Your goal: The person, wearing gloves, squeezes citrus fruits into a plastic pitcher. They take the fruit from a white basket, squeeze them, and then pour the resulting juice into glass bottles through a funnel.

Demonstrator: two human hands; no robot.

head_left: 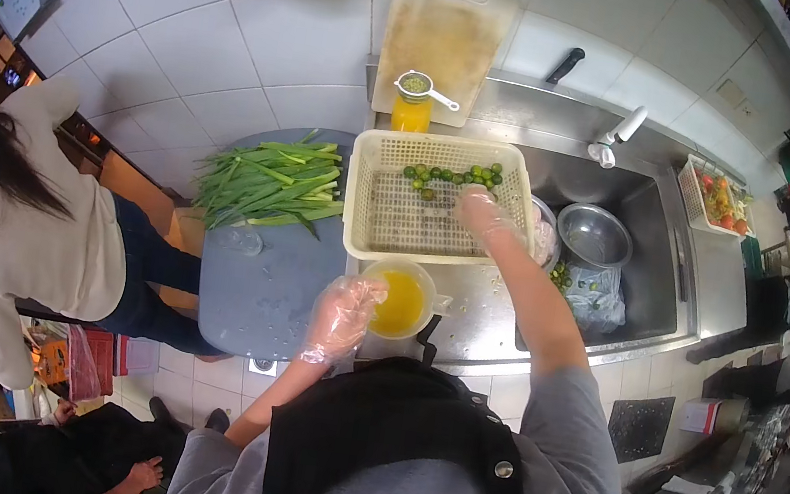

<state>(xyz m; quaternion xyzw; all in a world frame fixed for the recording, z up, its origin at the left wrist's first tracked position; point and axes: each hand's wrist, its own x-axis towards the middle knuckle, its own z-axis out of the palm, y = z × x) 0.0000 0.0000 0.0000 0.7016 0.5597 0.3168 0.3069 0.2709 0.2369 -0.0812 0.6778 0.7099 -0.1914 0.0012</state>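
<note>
A cream plastic basket (358, 203) stands on the steel counter, with small green citrus fruits (446, 174) gathered along its far side. My right hand (487, 222), in a clear plastic glove, reaches over the basket's right side and touches or nearly touches the fruits; its fingertips are hidden. Close to me stands a pitcher of yellow juice (397, 305), its handle pointing right. My left hand (345, 318), also gloved, is closed at the pitcher's left rim. Whatever its fingers hold, if anything, cannot be made out.
Green leafy stalks (275, 180) lie on a grey board (254, 313) at left. Behind the basket, a strainer (416, 85) rests on a yellow container (410, 116). A metal bowl (595, 237) sits in the sink (658, 208) at right. A person (57, 210) stands left.
</note>
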